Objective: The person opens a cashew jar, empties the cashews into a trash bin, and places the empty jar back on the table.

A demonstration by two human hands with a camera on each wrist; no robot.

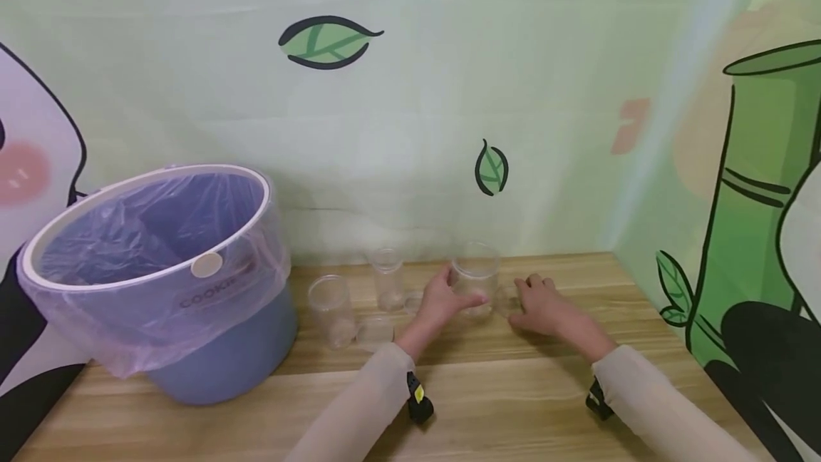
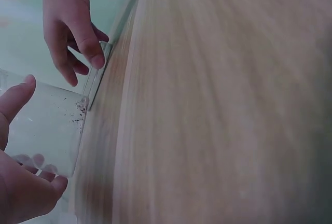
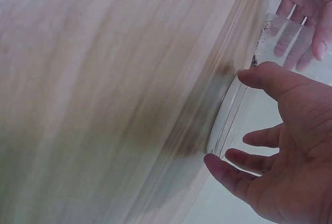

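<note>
My left hand (image 1: 442, 301) holds a clear jar (image 1: 476, 273) standing on the table, thumb on the near side and fingers seen through its wall. Dark specks lie at the jar's bottom in the left wrist view. To the right, a clear round lid (image 3: 225, 112) lies flat on the wood. My right hand (image 3: 290, 146) spans this lid, thumb tip at one edge and a fingertip at the opposite edge. Left of the hands stand a clear jar (image 1: 332, 312) and a slimmer clear jar (image 1: 388, 280). Near them lie a clear lid (image 1: 375, 332) and a smaller clear lid (image 1: 413, 301).
A blue bin (image 1: 224, 355) with a white rim and a pink plastic liner stands at the left of the wooden table (image 1: 500, 405). Behind the table hangs a pale green backdrop (image 1: 410, 91) printed with leaves, bamboo and panda figures.
</note>
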